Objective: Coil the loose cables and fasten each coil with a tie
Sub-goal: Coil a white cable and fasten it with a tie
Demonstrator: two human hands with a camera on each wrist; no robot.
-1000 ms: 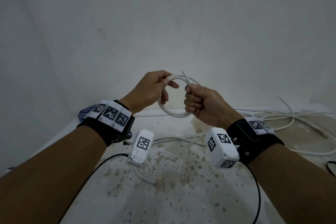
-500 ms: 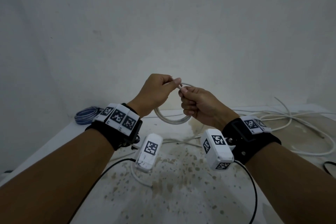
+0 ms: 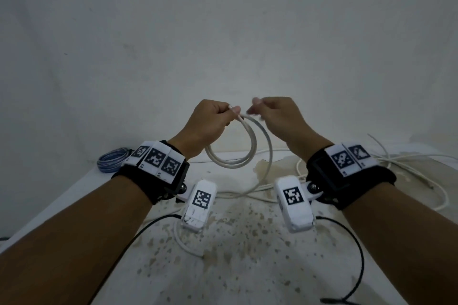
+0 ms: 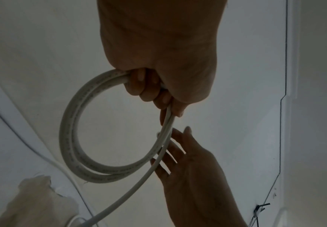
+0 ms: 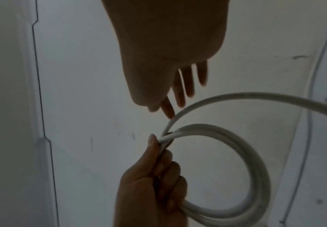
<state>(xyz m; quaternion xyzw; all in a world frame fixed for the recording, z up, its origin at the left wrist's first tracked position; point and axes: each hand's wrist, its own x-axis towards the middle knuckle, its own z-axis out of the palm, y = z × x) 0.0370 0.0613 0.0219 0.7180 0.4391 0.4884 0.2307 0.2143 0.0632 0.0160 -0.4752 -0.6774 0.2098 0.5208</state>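
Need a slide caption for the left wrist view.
Left hand grips a two-loop white cable coil; right hand open beside the trailing strand.

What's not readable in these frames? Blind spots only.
- Right hand fingertips: motion-blurred in the head view; contact with the white cable unclear.
- Cable's free end: inside the left hand fist, all views.
- Cable's trailing run: passes behind the wrist cameras in the head view and leaves the frame edges in the wrist views.
- Print on the cable jacket: too small and dim, left wrist view.
- Blue coil: partly behind the left wristband; any tie unseen.

Right hand [image 3: 275, 116] fingertips motion-blurred, white cable [image 4: 119, 199] tail cut off (frame bottom), blue coil [image 3: 112, 160] half hidden behind wristband
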